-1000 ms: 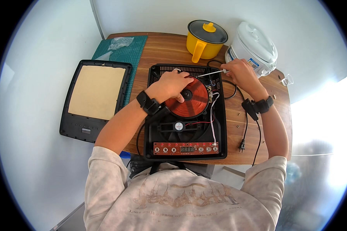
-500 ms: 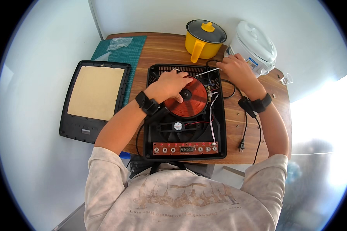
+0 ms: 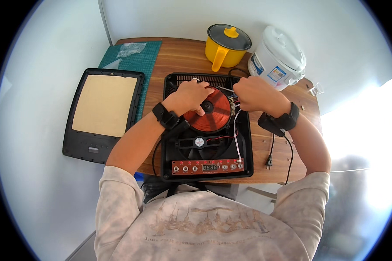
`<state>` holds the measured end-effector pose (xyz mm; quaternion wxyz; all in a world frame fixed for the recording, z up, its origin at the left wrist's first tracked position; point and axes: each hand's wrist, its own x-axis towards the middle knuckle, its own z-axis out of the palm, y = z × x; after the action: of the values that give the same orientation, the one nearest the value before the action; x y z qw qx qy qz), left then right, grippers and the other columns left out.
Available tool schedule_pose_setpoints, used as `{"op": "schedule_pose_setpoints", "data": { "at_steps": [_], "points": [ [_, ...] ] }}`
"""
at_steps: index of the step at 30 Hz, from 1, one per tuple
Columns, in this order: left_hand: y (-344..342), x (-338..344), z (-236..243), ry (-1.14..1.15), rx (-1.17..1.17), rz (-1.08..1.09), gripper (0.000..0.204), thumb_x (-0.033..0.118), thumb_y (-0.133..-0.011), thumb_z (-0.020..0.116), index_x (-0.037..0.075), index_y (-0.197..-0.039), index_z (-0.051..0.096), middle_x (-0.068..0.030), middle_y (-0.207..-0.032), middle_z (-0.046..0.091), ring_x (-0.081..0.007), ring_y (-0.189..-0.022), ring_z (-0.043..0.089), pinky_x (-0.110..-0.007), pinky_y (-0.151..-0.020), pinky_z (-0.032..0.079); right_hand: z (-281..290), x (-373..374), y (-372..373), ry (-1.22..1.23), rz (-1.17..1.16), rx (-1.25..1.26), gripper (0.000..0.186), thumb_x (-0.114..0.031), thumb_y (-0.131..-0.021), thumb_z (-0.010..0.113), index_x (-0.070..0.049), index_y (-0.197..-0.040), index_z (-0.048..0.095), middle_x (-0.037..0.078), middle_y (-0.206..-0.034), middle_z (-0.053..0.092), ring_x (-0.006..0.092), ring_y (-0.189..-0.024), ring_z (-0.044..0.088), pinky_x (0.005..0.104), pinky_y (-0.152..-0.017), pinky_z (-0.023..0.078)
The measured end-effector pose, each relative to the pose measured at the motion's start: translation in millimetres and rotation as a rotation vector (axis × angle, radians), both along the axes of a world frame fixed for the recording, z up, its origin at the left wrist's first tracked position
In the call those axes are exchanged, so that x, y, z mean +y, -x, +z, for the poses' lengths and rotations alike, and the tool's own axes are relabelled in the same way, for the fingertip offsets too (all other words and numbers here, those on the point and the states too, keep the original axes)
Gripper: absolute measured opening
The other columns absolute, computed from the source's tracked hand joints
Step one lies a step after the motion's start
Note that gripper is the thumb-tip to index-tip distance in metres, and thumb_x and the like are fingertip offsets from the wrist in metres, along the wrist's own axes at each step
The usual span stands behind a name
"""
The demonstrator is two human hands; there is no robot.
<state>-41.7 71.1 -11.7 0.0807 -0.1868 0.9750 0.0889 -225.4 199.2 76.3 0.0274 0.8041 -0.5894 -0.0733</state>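
Presently, the step in hand appears to be tool work, probably on a fastener, at the far right edge of the copper coil [image 3: 217, 111]. The coil sits inside the open black housing [image 3: 245, 148], directly beneath the left hand [image 3: 190, 96]. That hand is spread flat, fingers over the coil's far side, thumb near its hub, gripping nothing evident. The right hand [image 3: 258, 95] is clenched around a thin-shafted tool [image 3: 225, 89], likely a screwdriver, its shaft directed toward the left fingertips; tip contact cannot be confirmed. In my judgement, the next move calls for a well-seated tip and a steadied coil. A black panel [image 3: 101, 106] lies left of both hands.
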Motion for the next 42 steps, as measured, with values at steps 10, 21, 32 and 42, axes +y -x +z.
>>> {"op": "schedule_pose_setpoints", "data": {
  "at_steps": [10,21,32,42],
  "points": [
    [-4.9,-0.1,-3.7,0.023,0.057,-0.007,0.090,0.031,-0.063,0.092,0.017,-0.144,0.054,-0.0062,-0.144,0.055,-0.0363,-0.125,0.058,-0.044,-0.099,0.054,7.3,-24.3,-32.4,-0.412,-0.531,-0.390,0.033,-0.027,-0.079,0.069,0.006,-0.079,0.071,0.022,-0.067,0.067,0.0322,-0.063,0.070,0.0404,-0.063,0.056],
    [-0.9,2.3,1.4,0.002,-0.014,0.018,0.090,0.034,-0.067,0.090,0.017,-0.146,0.053,-0.0059,-0.152,0.049,-0.0354,-0.129,0.054,-0.046,-0.103,0.051,-28.3,4.3,33.5,-0.075,-0.380,-0.399,0.030,-0.036,-0.093,0.066,-0.010,-0.104,0.075,0.017,-0.089,0.072,0.0361,-0.086,0.069,0.0466,-0.077,0.053],
    [1.7,0.4,-1.4,-0.016,-0.018,0.014,0.090,0.032,-0.066,0.091,0.016,-0.147,0.053,-0.0069,-0.153,0.047,-0.0364,-0.130,0.053,-0.046,-0.106,0.050,-40.8,-7.1,78.0,0.343,-0.133,-0.112,0.019,-0.009,-0.085,0.069,-0.012,-0.102,0.075,0.006,-0.090,0.068,0.0299,-0.093,0.065,0.0448,-0.087,0.049],
    [1.1,1.9,0.7,-0.024,-0.015,0.023,0.091,0.030,-0.065,0.092,0.016,-0.146,0.053,-0.0069,-0.153,0.048,-0.0371,-0.130,0.053,-0.046,-0.107,0.049,-36.6,-18.0,77.4,0.410,0.043,0.002,0.029,-0.002,-0.078,0.068,-0.014,-0.103,0.076,0.001,-0.097,0.067,0.0228,-0.105,0.059,0.0430,-0.108,0.038]
  ]
}}
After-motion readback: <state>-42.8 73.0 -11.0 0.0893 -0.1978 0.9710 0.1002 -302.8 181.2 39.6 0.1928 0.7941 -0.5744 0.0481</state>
